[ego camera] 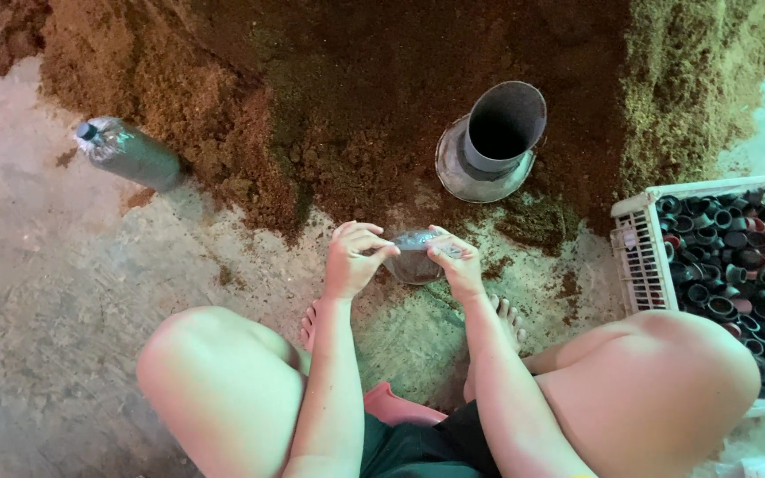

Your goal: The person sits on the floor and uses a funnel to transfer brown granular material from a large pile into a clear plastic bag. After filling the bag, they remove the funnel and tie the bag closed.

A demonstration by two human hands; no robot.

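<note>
Knees at the bottom, low seat under me. My left hand [353, 257] & right hand [455, 263] pinch the rim of a clear bag [415, 257], mid frame, on the floor. Looks part full, not shut yet. One packed bag [131, 154] lies upper left. Funnel [492, 142] rests on the dirt pile [356, 88]; caps [737, 265] wait in the crate [635, 257] on the right.

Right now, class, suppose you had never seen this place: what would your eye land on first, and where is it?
Probably the big brown heap of loose material across the top. At its near edge lies a grey metal funnel, mouth toward the camera. In the centre, the left hand and right hand hold a clear plastic bag between them, and a white crate of dark rings sits at the right.
</note>
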